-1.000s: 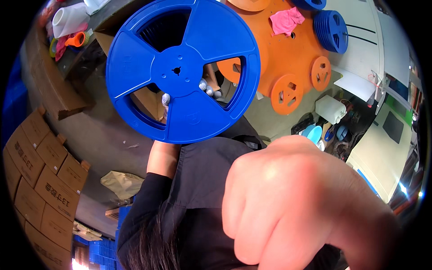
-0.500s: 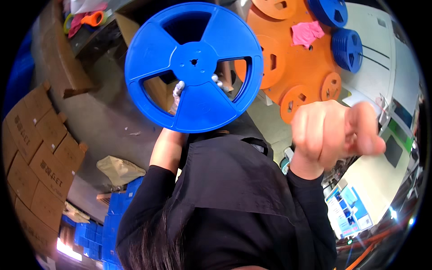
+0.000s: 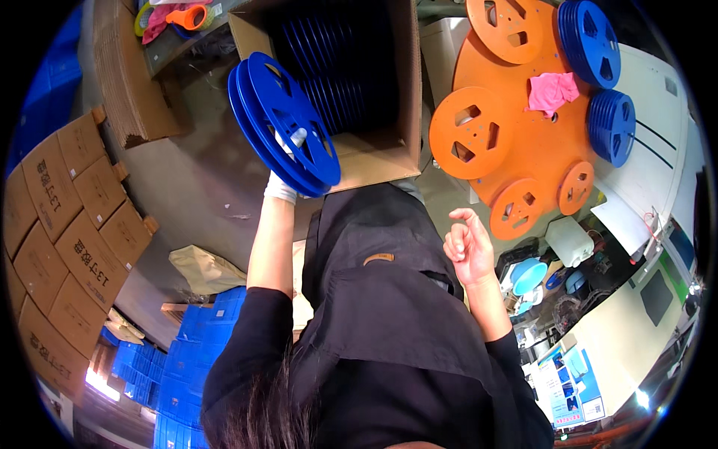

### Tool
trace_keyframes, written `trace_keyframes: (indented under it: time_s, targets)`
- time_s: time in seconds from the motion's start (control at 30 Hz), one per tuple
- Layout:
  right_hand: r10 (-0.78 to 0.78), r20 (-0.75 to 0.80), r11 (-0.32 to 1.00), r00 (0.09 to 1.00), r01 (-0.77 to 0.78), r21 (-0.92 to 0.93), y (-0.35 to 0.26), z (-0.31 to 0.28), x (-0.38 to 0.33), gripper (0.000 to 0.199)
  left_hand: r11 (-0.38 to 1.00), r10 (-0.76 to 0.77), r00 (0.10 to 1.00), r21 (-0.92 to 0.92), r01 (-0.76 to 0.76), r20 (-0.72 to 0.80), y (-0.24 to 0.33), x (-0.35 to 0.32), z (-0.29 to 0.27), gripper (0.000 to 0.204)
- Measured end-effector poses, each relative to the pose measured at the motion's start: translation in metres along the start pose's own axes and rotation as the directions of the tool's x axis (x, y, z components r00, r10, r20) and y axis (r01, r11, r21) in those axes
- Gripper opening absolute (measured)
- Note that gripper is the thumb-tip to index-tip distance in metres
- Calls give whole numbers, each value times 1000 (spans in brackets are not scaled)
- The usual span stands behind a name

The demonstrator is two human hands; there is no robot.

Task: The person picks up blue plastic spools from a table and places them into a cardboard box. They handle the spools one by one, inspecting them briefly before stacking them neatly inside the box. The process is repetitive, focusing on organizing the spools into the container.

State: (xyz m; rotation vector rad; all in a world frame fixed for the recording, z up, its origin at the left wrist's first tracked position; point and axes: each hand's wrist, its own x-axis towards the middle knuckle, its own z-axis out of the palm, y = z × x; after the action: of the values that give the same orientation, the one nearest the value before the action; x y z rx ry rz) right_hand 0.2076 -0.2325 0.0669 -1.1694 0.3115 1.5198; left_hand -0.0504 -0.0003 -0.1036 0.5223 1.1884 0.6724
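Reels of glossy blue plastic [image 3: 321, 168], round with cut-out windows and stacked at least two deep, tilt at eleven o'clock in the view. Of the two hands, the left hand [image 3: 294, 140], in a white glove, is closed on them at eleven o'clock — thumb showing through a window, most of its fingers hidden behind the discs. The bare right hand [image 3: 469, 247] hangs at three o'clock, half open with fingers loosely curled, gripping nothing.

At twelve o'clock, an open brown cardboard box [image 3: 407, 112] holds rows of dark blue reels [image 3: 321, 45]; the held ones overlap its left edge, though I cannot tell whether they touch it. At two o'clock, a large flat orange round board [image 3: 516, 146] carries windowed orange discs [image 3: 473, 135] and a crumpled pink cloth [image 3: 552, 91] — upright blue reel stacks [image 3: 612, 127] stand along its far right edge. Brown cardboard cartons [image 3: 75, 217] are piled at nine o'clock.
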Motion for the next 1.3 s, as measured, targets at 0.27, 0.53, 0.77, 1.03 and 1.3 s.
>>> trace_keyframes:
  time_s: [0.27, 0.53, 0.77, 1.03, 1.3]
  targets:
    - [9, -123, 1000, 992, -8, 13, 20, -25, 28, 33, 990, 19, 999, 141, -22, 26, -24, 130, -43, 51]
    - [44, -160, 998, 986, -37, 49, 36, -36, 43, 34, 997, 3, 995, 81, -12, 103, -25, 178, -40, 57]
    - [54, -175, 997, 983, -45, 55, 35, -39, 52, 33, 1000, -14, 995, -10, 15, 104, -32, 187, -37, 63]
    - [45, -203, 999, 978, -40, 31, 23, -34, 52, 32, 972, -233, 949, -23, 234, -212, -64, 74, -52, 78]
    - [51, -165, 998, 985, -58, -38, -13, -14, 65, 26, 818, -535, 822, 127, 562, -195, -122, -7, -32, 56]
